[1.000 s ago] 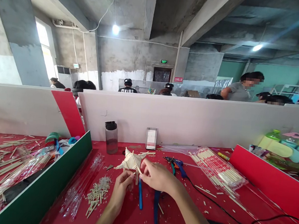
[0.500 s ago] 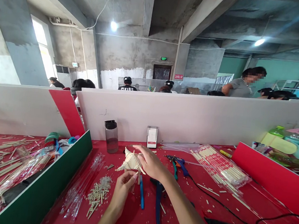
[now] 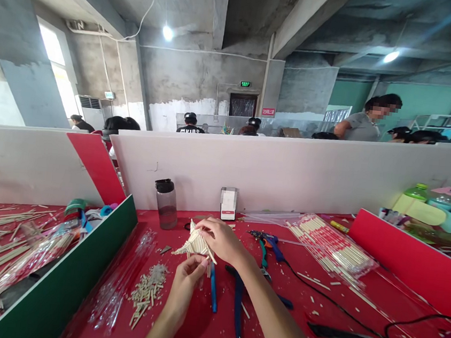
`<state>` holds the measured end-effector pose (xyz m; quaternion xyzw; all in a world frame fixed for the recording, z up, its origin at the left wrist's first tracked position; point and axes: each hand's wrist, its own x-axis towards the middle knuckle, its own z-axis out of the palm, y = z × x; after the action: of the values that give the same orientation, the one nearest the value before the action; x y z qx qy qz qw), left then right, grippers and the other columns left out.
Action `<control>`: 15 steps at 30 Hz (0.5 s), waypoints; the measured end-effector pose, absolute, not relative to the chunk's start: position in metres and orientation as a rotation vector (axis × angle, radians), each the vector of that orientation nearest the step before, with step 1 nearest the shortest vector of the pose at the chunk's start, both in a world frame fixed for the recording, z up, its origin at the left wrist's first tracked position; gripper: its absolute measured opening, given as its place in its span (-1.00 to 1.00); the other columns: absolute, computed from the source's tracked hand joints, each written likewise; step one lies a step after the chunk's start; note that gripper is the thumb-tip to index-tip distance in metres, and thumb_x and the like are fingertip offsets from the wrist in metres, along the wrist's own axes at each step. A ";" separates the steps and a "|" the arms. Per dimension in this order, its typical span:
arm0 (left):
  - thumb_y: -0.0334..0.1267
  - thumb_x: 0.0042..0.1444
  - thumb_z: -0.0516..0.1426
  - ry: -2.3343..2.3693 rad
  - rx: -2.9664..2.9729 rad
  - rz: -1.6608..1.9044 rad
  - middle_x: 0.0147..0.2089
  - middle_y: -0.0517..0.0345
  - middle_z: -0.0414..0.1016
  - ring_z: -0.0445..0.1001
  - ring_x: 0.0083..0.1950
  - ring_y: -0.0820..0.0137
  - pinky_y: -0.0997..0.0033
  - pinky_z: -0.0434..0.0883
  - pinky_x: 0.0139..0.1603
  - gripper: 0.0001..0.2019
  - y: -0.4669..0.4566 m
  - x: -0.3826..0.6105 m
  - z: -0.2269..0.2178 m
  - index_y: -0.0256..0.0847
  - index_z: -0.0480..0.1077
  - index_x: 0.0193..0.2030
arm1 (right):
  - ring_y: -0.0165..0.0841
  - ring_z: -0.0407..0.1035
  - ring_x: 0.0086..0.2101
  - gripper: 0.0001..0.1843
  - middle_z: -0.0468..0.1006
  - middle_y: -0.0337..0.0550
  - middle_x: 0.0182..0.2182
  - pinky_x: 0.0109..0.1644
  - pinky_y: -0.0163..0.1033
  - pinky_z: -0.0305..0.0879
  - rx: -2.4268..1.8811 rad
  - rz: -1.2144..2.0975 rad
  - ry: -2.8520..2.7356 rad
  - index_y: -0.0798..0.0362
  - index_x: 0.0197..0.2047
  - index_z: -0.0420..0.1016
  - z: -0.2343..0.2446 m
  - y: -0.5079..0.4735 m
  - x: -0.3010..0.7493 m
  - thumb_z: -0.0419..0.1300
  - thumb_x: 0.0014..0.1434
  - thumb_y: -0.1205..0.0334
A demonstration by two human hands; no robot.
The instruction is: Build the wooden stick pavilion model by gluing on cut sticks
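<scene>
A small pale model roof (image 3: 198, 244), built of thin wooden sticks with upturned corners, is between my two hands above the red table. My left hand (image 3: 187, 278) pinches its near lower edge between thumb and fingers. From the right, my right hand (image 3: 222, 239) grips its upper right side, covering part of it. Just below it a blue pen-like tool (image 3: 213, 291) lies on the table. Blue-handled pliers (image 3: 238, 310) rest beneath my right forearm. A pile of short cut stick pieces (image 3: 147, 292) is left of my left hand.
A dark-lidded bottle (image 3: 166, 206) and a phone (image 3: 229, 204) stand by the white partition (image 3: 289, 176). A blue glue gun (image 3: 276, 247) with a trailing black cord lies right. Beyond are bagged sticks (image 3: 334, 245). A green divider (image 3: 73, 271) edges the left side. People are beyond the partition.
The model roof has tilted slightly between my hands. My right hand's fingers have curled closer over its top. The camera view has shifted a little.
</scene>
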<state>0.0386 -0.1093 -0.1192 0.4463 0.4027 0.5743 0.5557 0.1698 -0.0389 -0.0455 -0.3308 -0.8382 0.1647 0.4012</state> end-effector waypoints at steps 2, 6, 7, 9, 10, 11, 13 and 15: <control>0.01 0.00 0.33 0.956 1.056 1.359 -0.59 0.31 0.27 0.07 -0.60 0.61 0.58 0.03 -0.57 -0.64 -0.109 0.040 -0.119 -0.28 0.43 -0.42 | -0.36 0.42 -0.18 -0.81 0.56 -0.19 -0.19 -0.05 -0.29 0.26 -0.838 0.422 -2.111 -0.01 -0.08 0.55 -0.046 -0.038 0.170 0.15 0.32 0.37; 0.04 -0.04 0.35 0.975 1.001 1.373 -0.59 0.32 0.26 0.06 -0.60 0.61 0.59 0.04 -0.58 -0.62 -0.109 0.043 -0.117 -0.28 0.45 -0.39 | -0.37 0.40 -0.19 -0.80 0.54 -0.20 -0.20 -0.08 -0.31 0.26 -0.836 0.433 -2.102 -0.01 -0.09 0.55 -0.047 -0.037 0.170 0.15 0.31 0.40; 0.04 -0.04 0.35 0.980 0.978 1.378 -0.59 0.33 0.26 0.06 -0.60 0.61 0.59 0.06 -0.58 -0.62 -0.110 0.044 -0.116 -0.28 0.46 -0.37 | -0.37 0.40 -0.19 -0.80 0.54 -0.20 -0.20 -0.07 -0.30 0.26 -0.834 0.434 -2.101 -0.01 -0.09 0.55 -0.048 -0.037 0.170 0.15 0.31 0.40; 0.04 -0.06 0.36 0.987 0.939 1.384 -0.58 0.34 0.25 0.07 -0.60 0.60 0.59 0.08 -0.57 -0.61 -0.112 0.046 -0.114 -0.28 0.47 -0.34 | -0.37 0.40 -0.18 -0.80 0.54 -0.19 -0.19 -0.06 -0.29 0.26 -0.835 0.438 -2.097 -0.01 -0.09 0.54 -0.048 -0.038 0.170 0.15 0.31 0.40; 0.05 -0.08 0.36 0.988 0.926 1.386 -0.59 0.34 0.24 0.06 -0.60 0.60 0.58 0.08 -0.57 -0.59 -0.113 0.047 -0.113 -0.28 0.46 -0.35 | -0.36 0.40 -0.17 -0.81 0.54 -0.19 -0.19 -0.05 -0.29 0.26 -0.840 0.440 -2.096 -0.01 -0.09 0.54 -0.047 -0.038 0.170 0.14 0.32 0.40; 0.06 -0.10 0.37 0.988 0.916 1.387 -0.60 0.35 0.22 0.06 -0.61 0.60 0.58 0.08 -0.58 -0.58 -0.113 0.047 -0.113 -0.28 0.46 -0.35 | -0.36 0.40 -0.17 -0.81 0.54 -0.18 -0.19 -0.04 -0.28 0.26 -0.846 0.443 -2.097 -0.01 -0.10 0.54 -0.047 -0.039 0.169 0.14 0.32 0.39; 0.08 -0.12 0.37 0.988 0.907 1.384 -0.63 0.37 0.18 0.05 -0.61 0.59 0.58 0.06 -0.59 -0.57 -0.113 0.048 -0.113 -0.28 0.44 -0.38 | -0.36 0.41 -0.17 -0.81 0.54 -0.18 -0.19 -0.03 -0.27 0.26 -0.854 0.451 -2.099 -0.01 -0.09 0.54 -0.047 -0.039 0.169 0.13 0.32 0.39; 0.08 -0.10 0.37 0.992 0.913 1.381 -0.65 0.39 0.15 0.04 -0.62 0.59 0.58 0.05 -0.60 -0.57 -0.112 0.048 -0.115 -0.26 0.42 -0.40 | -0.36 0.40 -0.16 -0.80 0.54 -0.18 -0.18 -0.02 -0.27 0.25 -0.846 0.459 -2.099 -0.01 -0.09 0.54 -0.047 -0.040 0.169 0.13 0.32 0.39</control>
<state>0.0475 -0.1119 -0.1153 0.3889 0.4224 0.5882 0.5695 0.1693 -0.0401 -0.0466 -0.3351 -0.8314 0.1820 0.4042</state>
